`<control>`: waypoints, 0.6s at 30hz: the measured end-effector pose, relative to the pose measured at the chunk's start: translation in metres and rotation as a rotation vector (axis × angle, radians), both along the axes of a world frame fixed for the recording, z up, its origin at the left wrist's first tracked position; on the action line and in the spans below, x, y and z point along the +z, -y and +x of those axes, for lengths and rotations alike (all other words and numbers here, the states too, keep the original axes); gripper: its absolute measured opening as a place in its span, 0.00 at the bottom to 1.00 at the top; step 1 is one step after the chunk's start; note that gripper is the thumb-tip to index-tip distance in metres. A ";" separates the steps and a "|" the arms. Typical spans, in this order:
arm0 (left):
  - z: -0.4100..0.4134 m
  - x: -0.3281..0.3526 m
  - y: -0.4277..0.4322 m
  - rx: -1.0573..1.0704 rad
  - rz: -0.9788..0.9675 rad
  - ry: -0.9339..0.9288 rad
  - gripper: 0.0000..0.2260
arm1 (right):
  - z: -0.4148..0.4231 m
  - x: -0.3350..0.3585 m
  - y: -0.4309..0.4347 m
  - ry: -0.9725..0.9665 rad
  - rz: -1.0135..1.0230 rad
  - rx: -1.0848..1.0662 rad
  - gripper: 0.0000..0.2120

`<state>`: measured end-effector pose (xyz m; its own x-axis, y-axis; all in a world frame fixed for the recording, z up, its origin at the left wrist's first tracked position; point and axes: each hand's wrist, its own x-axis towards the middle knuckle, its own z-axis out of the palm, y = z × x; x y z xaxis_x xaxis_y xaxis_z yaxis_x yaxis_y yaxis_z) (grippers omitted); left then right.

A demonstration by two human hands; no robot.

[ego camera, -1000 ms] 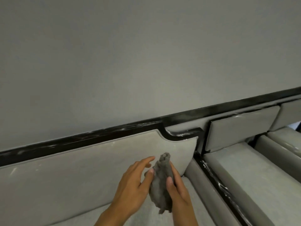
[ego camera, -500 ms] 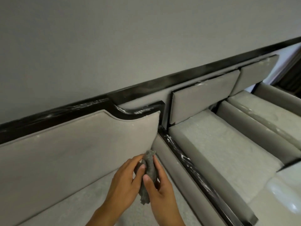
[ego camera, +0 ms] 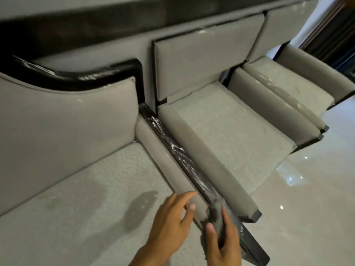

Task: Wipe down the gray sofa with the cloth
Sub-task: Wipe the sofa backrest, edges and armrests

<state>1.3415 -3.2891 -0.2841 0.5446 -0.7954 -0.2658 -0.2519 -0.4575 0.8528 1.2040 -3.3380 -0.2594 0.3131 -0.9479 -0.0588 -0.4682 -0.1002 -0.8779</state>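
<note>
The right hand (ego camera: 224,244) grips a bunched gray cloth (ego camera: 216,214), thumb laid across its near side and fingers (ego camera: 225,215) curled round the far side; the cloth's upper end reaches the glossy black divider strip (ego camera: 178,156) near its front end, though whether it presses on the strip I cannot tell; a loose tail of the cloth hangs below the hand.

The left hand (ego camera: 171,221) is just beside the cloth, apart from it, its fingers (ego camera: 184,198) loosely spread and slightly bent, holding nothing; it lies over the edge of the seat cushion (ego camera: 86,198) and the padded bolster (ego camera: 159,150) that runs along the strip; contact with the fabric cannot be told.

The gray sofa (ego camera: 57,121) fills the left of the view, with a curved backrest edged in black trim (ego camera: 96,77) streaked with white marks; a darker patch (ego camera: 140,208) shows on the seat cushion near the left hand.

Beyond the strip sits a second seat (ego camera: 230,131) with an upright back cushion (ego camera: 201,60); a third seat (ego camera: 288,89) lies farther right; a glossy pale floor (ego camera: 307,208) reflects small lights; dark curtains (ego camera: 338,35) stand in the upper right corner.
</note>
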 end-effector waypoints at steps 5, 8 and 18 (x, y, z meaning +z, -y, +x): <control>-0.074 -0.033 0.050 -0.055 0.133 0.028 0.19 | -0.079 -0.034 0.033 -0.303 -0.202 -0.141 0.26; -0.111 -0.044 0.069 -0.087 0.252 0.030 0.22 | -0.118 -0.059 0.054 -0.413 -0.109 -0.166 0.30; -0.133 -0.077 0.074 -0.091 0.243 0.209 0.22 | -0.113 -0.100 0.068 -0.672 -0.012 0.108 0.37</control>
